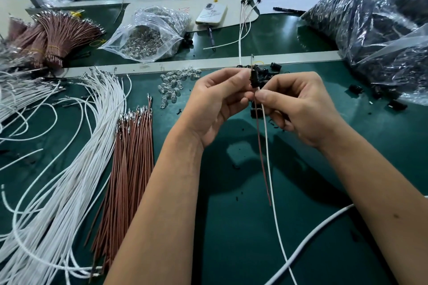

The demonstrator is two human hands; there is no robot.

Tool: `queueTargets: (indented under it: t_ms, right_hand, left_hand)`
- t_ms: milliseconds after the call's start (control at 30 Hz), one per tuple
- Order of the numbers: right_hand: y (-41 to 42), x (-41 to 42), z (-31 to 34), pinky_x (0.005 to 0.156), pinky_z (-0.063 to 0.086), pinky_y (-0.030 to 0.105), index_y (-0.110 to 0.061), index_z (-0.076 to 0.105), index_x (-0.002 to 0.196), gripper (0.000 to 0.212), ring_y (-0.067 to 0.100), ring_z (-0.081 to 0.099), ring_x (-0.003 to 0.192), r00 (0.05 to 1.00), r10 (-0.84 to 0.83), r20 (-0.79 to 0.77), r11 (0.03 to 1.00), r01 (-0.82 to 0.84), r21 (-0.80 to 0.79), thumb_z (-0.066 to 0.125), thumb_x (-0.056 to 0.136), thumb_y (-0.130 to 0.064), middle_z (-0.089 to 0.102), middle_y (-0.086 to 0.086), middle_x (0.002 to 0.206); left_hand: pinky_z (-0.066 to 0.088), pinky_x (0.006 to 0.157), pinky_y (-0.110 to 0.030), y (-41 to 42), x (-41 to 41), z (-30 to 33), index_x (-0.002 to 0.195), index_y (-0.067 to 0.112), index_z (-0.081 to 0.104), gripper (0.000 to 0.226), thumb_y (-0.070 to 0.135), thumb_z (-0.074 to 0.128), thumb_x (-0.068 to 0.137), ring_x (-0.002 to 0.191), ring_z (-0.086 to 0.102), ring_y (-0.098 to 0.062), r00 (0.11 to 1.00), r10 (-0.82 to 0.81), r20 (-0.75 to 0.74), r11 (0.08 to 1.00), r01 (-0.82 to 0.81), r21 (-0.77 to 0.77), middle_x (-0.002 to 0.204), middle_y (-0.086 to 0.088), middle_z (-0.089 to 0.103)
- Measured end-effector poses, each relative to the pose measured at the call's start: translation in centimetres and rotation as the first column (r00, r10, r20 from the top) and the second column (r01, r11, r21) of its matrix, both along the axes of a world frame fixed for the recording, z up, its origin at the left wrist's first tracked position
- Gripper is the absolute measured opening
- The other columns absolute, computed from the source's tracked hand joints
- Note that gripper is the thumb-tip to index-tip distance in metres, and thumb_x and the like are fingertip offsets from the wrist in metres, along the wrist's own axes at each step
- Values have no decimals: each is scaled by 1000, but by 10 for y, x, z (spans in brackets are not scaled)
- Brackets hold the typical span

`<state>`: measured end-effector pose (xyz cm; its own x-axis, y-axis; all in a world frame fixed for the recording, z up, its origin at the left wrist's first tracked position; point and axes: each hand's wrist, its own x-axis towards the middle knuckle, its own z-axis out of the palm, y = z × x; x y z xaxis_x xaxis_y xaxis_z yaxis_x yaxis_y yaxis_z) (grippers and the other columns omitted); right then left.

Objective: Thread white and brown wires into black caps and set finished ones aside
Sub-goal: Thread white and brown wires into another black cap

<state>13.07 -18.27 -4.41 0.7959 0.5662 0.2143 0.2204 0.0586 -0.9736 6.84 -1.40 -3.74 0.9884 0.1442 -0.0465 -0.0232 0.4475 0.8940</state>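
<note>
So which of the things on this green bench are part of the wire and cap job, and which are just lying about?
Part of the job:
- left hand and right hand holding a small black plastic cap
- thin white wire, thin brown wire
- loose brown wire pile
- loose white wire pile

Lying about:
- white-cased phone
- dark pen

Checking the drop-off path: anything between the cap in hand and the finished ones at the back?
Partly. Loose black caps and a raised grey ledge lie between the held cap and the finished pieces; lifting over should clear them.
</note>
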Motion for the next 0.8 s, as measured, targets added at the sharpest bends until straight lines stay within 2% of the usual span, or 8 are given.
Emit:
queueTargets:
  t_ms: [33,133,267,367,433,533,667,800]
  right_hand:
    - [0,0,0,35,27,14,-12,74,73,18,10,44,35,1000,0,14,1000,0,-11,74,90,-11,58,3,54]
    - [0,0,-2,36,30,17,-11,72,73,18,11,47,38,997,1,72,999,2,-42,75,90,-15,59,3,55]
    - [1,0,-4,39,40,21,-4,69,78,17,14,54,43,992,-20,123,1000,21,-10,78,89,-14,60,23,62]
    - [3,-2,-2,40,45,25,-2,72,82,12,17,56,45,979,-26,200,999,16,50,79,89,-8,59,24,64]
    - [3,-3,-1,40,46,27,-1,72,84,11,18,56,45,968,-47,247,997,28,77,80,88,-8,58,24,64]
    - [3,-3,1,40,45,25,-5,73,83,9,17,55,43,960,-56,276,996,35,81,80,88,-7,59,19,63]
    - [3,-3,1,39,44,25,-7,74,82,9,17,56,43,958,-58,282,996,37,78,80,89,-7,59,14,63]
    - [4,-3,0,39,44,25,-8,73,81,10,18,56,43,956,-60,287,996,39,77,80,89,-8,60,15,64]
  left_hand:
    - [55,66,-21,0,0,-1,83,15,75,4,12,72,83,65,65,-14,1000,-6,16,1000,6,12,75,-5,70]
    - [55,72,-23,1,0,-6,80,17,76,13,13,82,69,69,67,-14,998,-8,55,998,5,57,77,-4,72]
    - [57,76,-27,2,0,-7,86,7,73,17,-6,72,77,75,71,-19,984,-3,176,999,-5,40,82,-10,74]
    - [57,79,-28,3,-2,-4,82,10,74,24,-12,69,76,80,71,-19,965,-29,262,999,19,40,86,-7,74]
    - [56,80,-28,2,-3,-1,77,16,77,30,-14,77,71,82,70,-17,950,-57,305,998,44,49,87,-4,74]
    - [56,79,-27,1,-5,2,73,17,77,20,3,82,61,80,70,-16,946,-66,316,997,51,53,85,-2,75]
    - [56,79,-28,3,-4,1,74,16,76,28,-11,75,71,78,70,-18,956,-62,287,996,43,72,84,-4,75]
    - [56,80,-29,3,-3,0,77,14,76,24,-9,69,76,78,70,-21,966,-57,253,996,39,78,83,-7,75]
